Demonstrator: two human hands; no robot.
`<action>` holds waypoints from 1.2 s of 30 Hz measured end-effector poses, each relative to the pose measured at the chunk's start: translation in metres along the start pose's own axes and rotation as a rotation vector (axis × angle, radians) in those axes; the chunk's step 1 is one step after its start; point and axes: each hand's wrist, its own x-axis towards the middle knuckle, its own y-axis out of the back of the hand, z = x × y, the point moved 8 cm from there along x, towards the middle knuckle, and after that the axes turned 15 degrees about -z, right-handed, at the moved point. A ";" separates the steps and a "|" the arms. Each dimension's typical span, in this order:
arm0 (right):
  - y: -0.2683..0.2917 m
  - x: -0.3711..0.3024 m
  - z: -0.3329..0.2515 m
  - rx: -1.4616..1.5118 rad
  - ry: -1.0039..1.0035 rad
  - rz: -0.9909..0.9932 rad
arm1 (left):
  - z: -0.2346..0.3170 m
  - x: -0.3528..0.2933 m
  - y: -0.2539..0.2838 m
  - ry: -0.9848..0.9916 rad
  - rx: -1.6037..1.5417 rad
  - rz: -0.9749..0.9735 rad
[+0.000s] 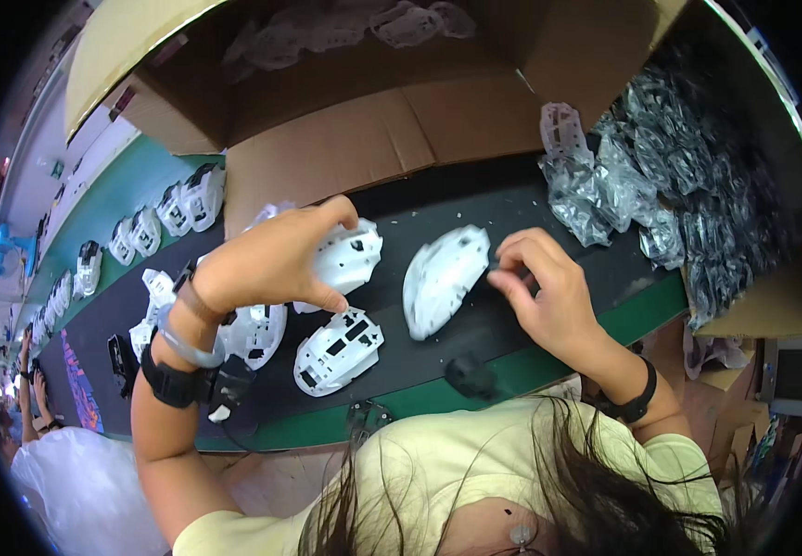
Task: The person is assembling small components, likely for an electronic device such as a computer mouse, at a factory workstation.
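My left hand (294, 255) spans a white plastic shell (353, 258), with the thumb at its near edge and the fingers at its far edge. To its right, a second rounded white shell (445, 281) with small dark holes looks slightly blurred. Just beyond that one's right side is my right hand (547, 295), fingers curled and thumb close to the forefinger. I cannot make out what lies in that pinch, if anything. Below my left hand rests a white shell with black slots (339, 352). Another shell (257, 334) is partly hidden under my left wrist.
A large open cardboard box (327, 139) stands behind the black work surface (401, 371). Clear-bagged dark parts (688, 176) pile up at right. White shells (146, 232) line the green-edged bench at left. A dark object (471, 376) lies near the front edge. Another person's hands (39, 394) show far left.
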 end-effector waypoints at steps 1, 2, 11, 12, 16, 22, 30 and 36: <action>0.010 -0.008 -0.010 -0.244 0.125 0.163 | 0.003 -0.008 0.010 -0.029 -0.031 0.182; 0.003 -0.012 -0.019 -0.385 0.242 0.138 | 0.004 -0.019 0.018 -0.058 -0.067 0.364; 0.001 -0.001 0.011 -0.197 -0.097 0.025 | 0.014 -0.059 0.014 -0.390 -0.966 1.101; -0.018 0.009 0.021 -0.065 -0.132 -0.140 | 0.024 -0.056 0.010 -0.406 -0.980 1.082; -0.027 0.014 0.046 0.594 -0.328 -0.328 | 0.028 -0.053 -0.023 -0.371 -0.997 1.119; 0.022 0.042 -0.038 0.986 0.160 0.022 | 0.059 -0.014 -0.018 -0.521 -1.121 0.925; 0.026 0.048 -0.048 0.907 0.215 0.105 | 0.052 -0.007 -0.021 -0.457 -1.107 0.956; 0.007 0.059 -0.035 0.932 0.072 0.145 | 0.049 -0.011 -0.023 -0.500 -1.079 1.019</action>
